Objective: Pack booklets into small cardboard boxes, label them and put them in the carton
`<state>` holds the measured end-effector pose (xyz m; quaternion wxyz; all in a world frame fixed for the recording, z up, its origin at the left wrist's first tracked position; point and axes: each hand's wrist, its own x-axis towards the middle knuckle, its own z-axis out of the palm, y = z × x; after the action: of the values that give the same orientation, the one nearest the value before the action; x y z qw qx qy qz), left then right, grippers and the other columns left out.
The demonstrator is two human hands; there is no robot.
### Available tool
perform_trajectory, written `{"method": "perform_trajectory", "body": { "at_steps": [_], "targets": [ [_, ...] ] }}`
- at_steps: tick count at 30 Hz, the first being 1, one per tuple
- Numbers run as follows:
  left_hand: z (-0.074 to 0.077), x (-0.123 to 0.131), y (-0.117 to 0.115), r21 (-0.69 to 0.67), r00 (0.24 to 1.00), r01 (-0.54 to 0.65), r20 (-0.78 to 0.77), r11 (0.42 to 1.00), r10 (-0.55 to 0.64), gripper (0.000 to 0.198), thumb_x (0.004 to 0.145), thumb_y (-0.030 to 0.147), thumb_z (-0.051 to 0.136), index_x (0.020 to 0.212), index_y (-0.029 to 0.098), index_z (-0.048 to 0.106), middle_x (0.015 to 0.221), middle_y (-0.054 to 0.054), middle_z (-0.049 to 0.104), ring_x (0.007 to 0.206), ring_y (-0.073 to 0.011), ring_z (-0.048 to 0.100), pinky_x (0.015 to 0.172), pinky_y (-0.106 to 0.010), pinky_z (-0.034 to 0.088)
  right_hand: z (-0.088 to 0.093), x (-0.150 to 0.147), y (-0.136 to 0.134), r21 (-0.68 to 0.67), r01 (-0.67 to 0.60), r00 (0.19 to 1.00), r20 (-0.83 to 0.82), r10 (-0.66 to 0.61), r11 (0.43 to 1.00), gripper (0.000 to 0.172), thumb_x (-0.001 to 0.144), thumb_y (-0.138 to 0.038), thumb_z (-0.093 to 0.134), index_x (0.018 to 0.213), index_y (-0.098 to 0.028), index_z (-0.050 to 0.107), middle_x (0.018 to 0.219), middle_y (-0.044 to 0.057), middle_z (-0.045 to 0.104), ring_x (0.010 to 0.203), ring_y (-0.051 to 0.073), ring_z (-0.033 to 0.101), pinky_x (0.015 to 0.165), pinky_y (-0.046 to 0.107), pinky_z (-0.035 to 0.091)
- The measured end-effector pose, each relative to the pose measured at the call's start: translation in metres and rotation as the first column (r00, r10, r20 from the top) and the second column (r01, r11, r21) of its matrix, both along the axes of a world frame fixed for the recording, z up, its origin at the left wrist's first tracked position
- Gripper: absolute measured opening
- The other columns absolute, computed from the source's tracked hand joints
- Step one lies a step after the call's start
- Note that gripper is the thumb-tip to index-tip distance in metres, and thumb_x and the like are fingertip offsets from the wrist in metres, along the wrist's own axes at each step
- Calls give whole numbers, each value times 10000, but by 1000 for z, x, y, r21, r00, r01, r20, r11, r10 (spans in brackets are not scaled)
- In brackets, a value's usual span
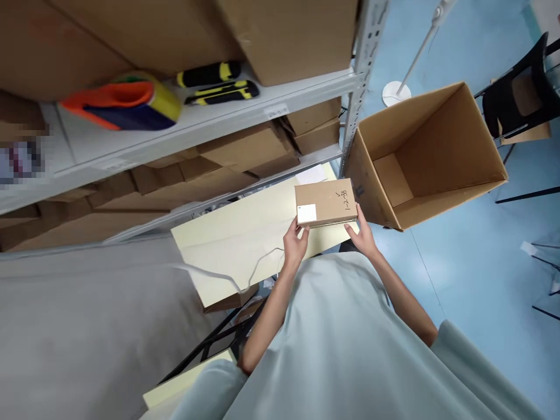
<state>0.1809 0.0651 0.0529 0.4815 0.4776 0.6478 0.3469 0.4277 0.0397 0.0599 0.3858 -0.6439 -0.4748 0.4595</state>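
Between both palms is a small closed cardboard box (326, 201), with a white label at its left corner and handwriting in black marker on top. My left hand (296, 242) grips its near left corner, thumb at the near side. On the opposite end my right hand (362, 232) is closed round the near right corner, thumb against the near side. The box is over the pale yellow tabletop (245, 221); whether it rests there or is held just above I cannot tell. The undersides of the box and the fingertips beneath are hidden.
A large open carton (380, 198) stands right of the table. Metal shelving (219, 131) runs along the far side, carrying cartons, tape rolls (126, 105) and yellow-black cutters (223, 92). A white cable (219, 275) crosses the tabletop. Further right is a black chair (516, 87).
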Motion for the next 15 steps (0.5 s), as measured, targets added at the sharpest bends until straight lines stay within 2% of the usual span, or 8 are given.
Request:
{"method": "perform_trajectory", "body": {
  "at_steps": [3,6,10,15],
  "targets": [
    [7,41,8,-9,999,-35,18,999,35,561,978,431,692,1476,180,626,1505,-157,666,1393,-303,667,1244,-477,517,4,40,8,4,-1,999,-43,1,1000,883,1032,-561,645,1774,-309,237,1812,49,334,1692,289,301,1397,507,263],
    [12,65,8,3,998,-65,-18,998,65,544,942,482,738,1391,184,665,1424,-157,654,1342,-306,681,1199,-476,558,4,68,10,20,-4,998,-70,5,1000,851,1037,-550,646,1765,-297,284,1809,52,342,1689,285,309,1405,490,246],
    [18,75,2,-22,993,-88,-78,996,86,539,880,527,800,1298,201,700,1312,-119,609,1256,-290,702,1154,-464,592,5,86,5,33,-12,997,-76,15,999,853,1029,-536,656,1763,-288,300,1813,53,331,1685,277,314,1412,474,231],
    [26,81,7,-18,996,-34,-83,999,32,524,889,515,802,1309,221,697,1259,-83,585,1213,-255,704,1178,-453,569,17,94,-9,15,11,997,-82,-9,1000,867,1031,-500,650,1776,-297,256,1814,33,326,1683,255,324,1412,456,241]
  ]
}}
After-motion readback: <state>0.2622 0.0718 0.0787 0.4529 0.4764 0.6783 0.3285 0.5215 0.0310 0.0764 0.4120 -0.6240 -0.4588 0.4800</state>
